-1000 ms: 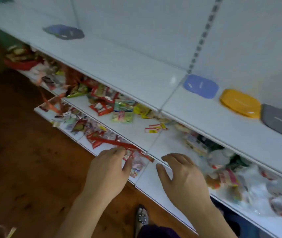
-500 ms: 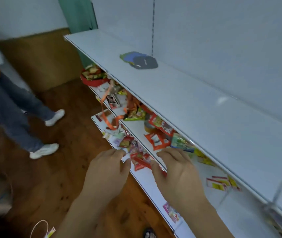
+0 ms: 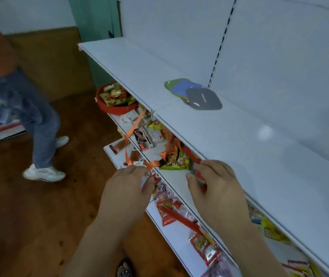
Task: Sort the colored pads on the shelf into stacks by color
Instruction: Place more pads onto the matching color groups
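On the white top shelf [image 3: 229,136] lies a small overlapping pile of pads: a grey pad [image 3: 203,98] on top at the right, a blue pad [image 3: 183,88] under it and a green pad [image 3: 170,83] at the left. My left hand [image 3: 127,186] and my right hand [image 3: 217,188] hover low in front of the lower shelves, well short of the pile. Both hands hold nothing, with fingers loosely bent and palms down.
Lower shelves [image 3: 171,176] hold snack packets and orange ribbons [image 3: 133,128]. A red basket [image 3: 115,100] of packets stands at the shelf's left end. A person in jeans and white shoes [image 3: 43,172] walks on the wooden floor at left.
The view has swung left along the shelf: the blue, yellow and grey pads at the right have left the frame and the mixed pile has come closer. Both hands stay low and hold nothing.
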Demonstrator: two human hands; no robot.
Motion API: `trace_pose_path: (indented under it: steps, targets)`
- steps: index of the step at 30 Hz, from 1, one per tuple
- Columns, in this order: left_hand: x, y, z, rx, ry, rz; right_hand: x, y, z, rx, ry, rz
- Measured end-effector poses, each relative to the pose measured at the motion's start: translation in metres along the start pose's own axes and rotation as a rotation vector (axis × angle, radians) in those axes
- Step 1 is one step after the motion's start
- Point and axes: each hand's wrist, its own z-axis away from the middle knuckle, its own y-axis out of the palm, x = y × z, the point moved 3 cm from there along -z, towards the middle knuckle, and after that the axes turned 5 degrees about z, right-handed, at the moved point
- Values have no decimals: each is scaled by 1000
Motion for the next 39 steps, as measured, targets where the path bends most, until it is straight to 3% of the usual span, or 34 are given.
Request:
trace_pose_path:
  steps: [9, 24, 33, 39]
  targets:
    - [27, -25, -121, 67, 217, 79, 20, 38, -62, -80, 203, 99]
    - [9, -4, -316, 122, 465, 41, -39, 112, -198, -40, 604, 150]
    - [-19, 38, -401, 176, 587, 72, -66, 119, -227, 162, 871, 270]
    - [-32, 60, -439, 311, 609, -70, -64, 108, -245, 237, 1017, 200]
